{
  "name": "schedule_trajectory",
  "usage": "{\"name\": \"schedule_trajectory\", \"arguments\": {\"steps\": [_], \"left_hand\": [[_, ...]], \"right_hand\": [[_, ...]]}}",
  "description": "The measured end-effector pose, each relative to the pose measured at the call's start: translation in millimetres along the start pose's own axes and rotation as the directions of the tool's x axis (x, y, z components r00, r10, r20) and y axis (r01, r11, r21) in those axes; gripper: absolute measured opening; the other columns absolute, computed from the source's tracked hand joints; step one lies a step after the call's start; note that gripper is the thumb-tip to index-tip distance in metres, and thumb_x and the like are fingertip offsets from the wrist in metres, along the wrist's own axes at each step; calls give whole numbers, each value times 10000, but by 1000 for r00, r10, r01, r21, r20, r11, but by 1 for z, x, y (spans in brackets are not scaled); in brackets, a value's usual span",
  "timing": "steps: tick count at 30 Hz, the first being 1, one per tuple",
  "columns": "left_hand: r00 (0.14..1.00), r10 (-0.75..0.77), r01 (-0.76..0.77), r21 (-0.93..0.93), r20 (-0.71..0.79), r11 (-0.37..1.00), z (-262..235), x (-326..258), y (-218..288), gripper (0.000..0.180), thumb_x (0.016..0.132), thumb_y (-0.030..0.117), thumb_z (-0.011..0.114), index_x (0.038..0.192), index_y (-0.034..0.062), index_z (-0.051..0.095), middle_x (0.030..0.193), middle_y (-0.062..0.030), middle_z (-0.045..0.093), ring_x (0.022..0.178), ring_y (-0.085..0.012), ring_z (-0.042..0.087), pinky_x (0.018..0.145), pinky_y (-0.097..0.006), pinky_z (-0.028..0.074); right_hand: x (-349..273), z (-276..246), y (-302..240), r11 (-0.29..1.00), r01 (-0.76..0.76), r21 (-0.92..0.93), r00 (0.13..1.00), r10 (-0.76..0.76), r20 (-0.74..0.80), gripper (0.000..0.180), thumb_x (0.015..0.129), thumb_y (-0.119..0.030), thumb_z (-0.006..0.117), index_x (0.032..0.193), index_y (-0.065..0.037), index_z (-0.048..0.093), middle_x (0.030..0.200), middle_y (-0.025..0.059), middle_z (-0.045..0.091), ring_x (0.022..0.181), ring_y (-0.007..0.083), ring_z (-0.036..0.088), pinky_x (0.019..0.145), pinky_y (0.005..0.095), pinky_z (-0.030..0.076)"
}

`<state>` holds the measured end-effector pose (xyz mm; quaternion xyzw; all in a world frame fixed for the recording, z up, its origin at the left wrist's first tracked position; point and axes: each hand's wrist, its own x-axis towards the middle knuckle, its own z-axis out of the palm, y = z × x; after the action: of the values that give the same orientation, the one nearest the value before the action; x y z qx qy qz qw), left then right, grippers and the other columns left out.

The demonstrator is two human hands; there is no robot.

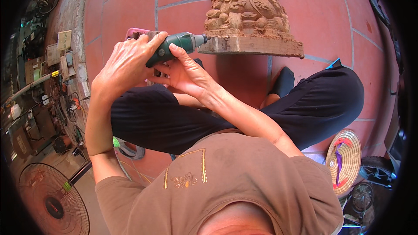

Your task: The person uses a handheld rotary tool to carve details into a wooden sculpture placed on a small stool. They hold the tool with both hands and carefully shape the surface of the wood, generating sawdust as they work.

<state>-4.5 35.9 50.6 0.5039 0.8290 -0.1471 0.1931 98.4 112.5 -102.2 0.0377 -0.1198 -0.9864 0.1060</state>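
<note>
A dark green rotary tool [183,42] lies across both hands, its grey nose pointing right. My left hand [124,58] is wrapped round the rear of its body. My right hand [190,73] has its thumb on the tool's side, with fingers curled underneath, partly hidden. The tool's dark tip is at the left end of the carving's flat wooden base [257,45]; whether they touch I cannot tell. Above that base rises a brown wood carving [250,6] with rounded relief, cut off by the top edge. Something pink [138,31] shows behind my left hand.
Red floor tiles [124,11] surround my crossed legs in dark trousers [320,100]. A standing fan [54,206] is at the lower left, with clutter and cables along the left ledge [78,48]. A woven hat [348,161] lies at right near a wheel [362,196].
</note>
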Motion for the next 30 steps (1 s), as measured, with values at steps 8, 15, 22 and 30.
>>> {"name": "schedule_trajectory", "arguments": {"steps": [8,15,22,30], "left_hand": [[998,22,-22,14,-55,1000,-2,5,-2,804,664,24,708,1424,144,475,1157,-156,624,1020,-386,629,871,-460,493],[1000,0,-1,18,25,1000,-12,12,-1,834,643,6,730,1426,140,475,1174,-147,613,1024,-384,616,885,-457,480],[998,-35,34,18,43,999,-21,11,3,808,654,4,729,1412,147,488,1208,-145,617,1052,-389,606,907,-461,473],[999,-36,36,8,11,999,-26,6,4,770,661,2,710,1391,144,510,1136,-163,646,1033,-395,620,886,-471,484]], "right_hand": [[1,1,-5,999,21,-46,1000,-21,-10,503,906,-370,737,1299,-132,532,1265,57,598,1263,273,528,1089,602,411],[4,3,-4,999,40,7,999,-40,-15,470,904,-380,738,1265,-139,558,1234,52,611,1224,267,555,1084,597,418],[6,6,-3,999,25,28,999,-24,-25,407,914,-373,727,1225,-155,584,1165,17,646,1190,247,590,1069,576,445],[4,17,0,999,34,9,998,-34,58,412,914,-373,723,1239,-163,582,1228,21,644,1252,249,555,1094,610,396]]}}
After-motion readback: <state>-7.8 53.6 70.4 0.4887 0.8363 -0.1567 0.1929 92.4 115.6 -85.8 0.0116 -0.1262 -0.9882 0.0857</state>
